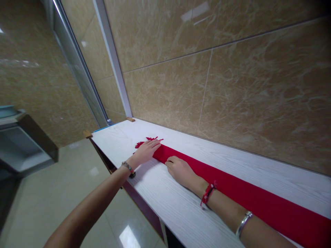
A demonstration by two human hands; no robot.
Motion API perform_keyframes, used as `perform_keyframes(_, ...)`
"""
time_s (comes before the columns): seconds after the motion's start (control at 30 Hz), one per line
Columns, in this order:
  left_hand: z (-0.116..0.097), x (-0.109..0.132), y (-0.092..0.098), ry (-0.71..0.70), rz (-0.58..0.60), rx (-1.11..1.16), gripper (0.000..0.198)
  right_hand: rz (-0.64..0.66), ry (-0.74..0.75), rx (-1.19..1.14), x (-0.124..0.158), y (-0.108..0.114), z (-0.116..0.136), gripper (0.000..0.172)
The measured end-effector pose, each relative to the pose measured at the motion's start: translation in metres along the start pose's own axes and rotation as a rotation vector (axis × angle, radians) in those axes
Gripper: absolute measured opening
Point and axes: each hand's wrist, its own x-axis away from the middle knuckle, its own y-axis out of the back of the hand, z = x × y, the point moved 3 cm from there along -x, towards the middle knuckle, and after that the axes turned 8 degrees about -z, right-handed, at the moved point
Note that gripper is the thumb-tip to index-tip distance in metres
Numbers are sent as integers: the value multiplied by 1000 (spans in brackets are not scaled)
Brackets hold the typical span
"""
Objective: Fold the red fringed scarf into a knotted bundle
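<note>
A long red scarf [248, 193] with a fringed end lies stretched along the white tabletop [168, 182], running out of view at the lower right. Near the fringe, my left hand [147, 151] rests flat across the scarf, fingers straight, partly covering that end. Loose red strands stick out past it on the far side and to the left. My right hand [181, 170] is closed at the scarf's near edge, its fingers curled with the fingertips on the cloth. How much cloth lies between them is partly hidden.
A tiled wall [165, 93] rises along the table's far edge. Wooden blocks [87, 133] sit at the table's left corners. Open floor [74, 193] lies to the left, with a grey cabinet [33, 144] beyond it. A metal-framed glass panel [77, 65] stands behind.
</note>
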Motion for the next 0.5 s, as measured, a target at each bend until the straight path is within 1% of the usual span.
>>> perform_keyframes(0.1,-16,-13,-14,-46,54,143,41,-3,-20,-107,0,5,-4,29)
perform_keyframes(0.2,-18,-13,-28,9,117,208,40,-39,-92,-118,2,10,-16,34)
perform_keyframes(0.27,-14,-7,-33,58,131,201,41,-24,-173,-58,6,10,-27,40)
perform_keyframes(0.33,-6,-1,-35,110,149,173,43,64,-224,-15,13,7,-37,50)
perform_keyframes(0.4,4,5,-35,180,192,123,47,155,-239,-12,19,2,-42,56)
perform_keyframes(0.43,8,7,-34,215,216,97,50,180,-241,-17,21,0,-43,56)
perform_keyframes(0.5,12,8,-31,283,253,50,53,186,-251,-15,22,-1,-43,57)
